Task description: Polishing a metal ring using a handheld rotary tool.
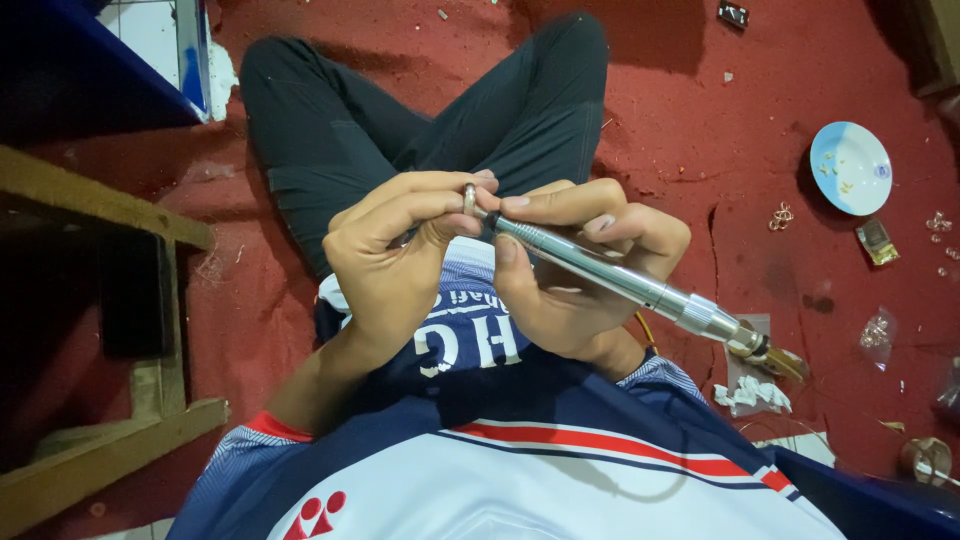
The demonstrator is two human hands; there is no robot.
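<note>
Two hands: both meet over the crossed legs of a person seated on the red carpet floor.
Left hand: closed narrowly, thumb and forefinger pinching a small metal ring.
Right hand: wrapped around a silver rotary handpiece, held like a pen.
Handpiece: slants from the ring down toward the person's right; its tip touches the ring, and its thick rear end sticks out past the right hand.
Ring: at the tip of the handpiece, between the two thumbs, above the blue-and-white jersey.
Plate: a small blue-rimmed white plate lies on the floor, well apart from the handpiece, on its far right.
Tissue: crumpled white paper lies just below the handpiece's rear end.
Small bits: pale metal pieces lie near the plate.
Wood: pale wooden beams stand well to the left of the handpiece.
</note>
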